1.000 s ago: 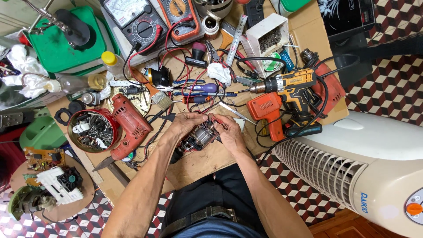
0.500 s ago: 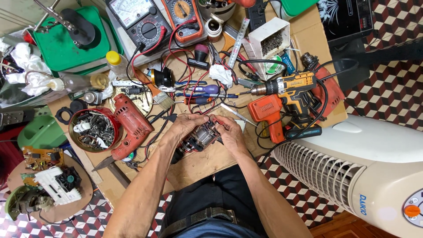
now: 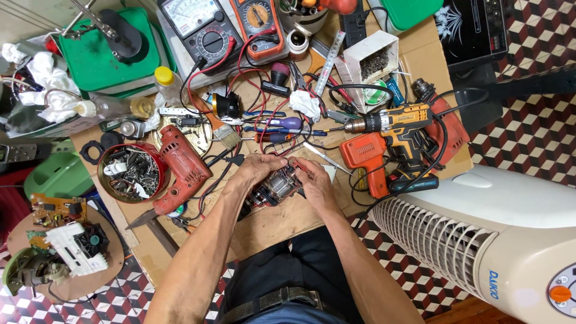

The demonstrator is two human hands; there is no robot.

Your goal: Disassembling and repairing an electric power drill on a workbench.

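Small motor [image 3: 277, 186] between both hands, long axis 2-to-8 o'clock; left hand [image 3: 255, 171] fingers clasp its 10 o'clock side; right hand [image 3: 315, 183] fingers pinch 3 o'clock end.

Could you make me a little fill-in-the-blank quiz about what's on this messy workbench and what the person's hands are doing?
1. Both the left hand and the right hand grip a small electric ____ with bare metal parts.
2. The round red tin left of the hands is filled with small ____ parts.
3. The cordless drill right of the hands is coloured orange and ____.
4. The red drill body lies between the hands and the red ____.

Missing words: motor; metal; black; tin
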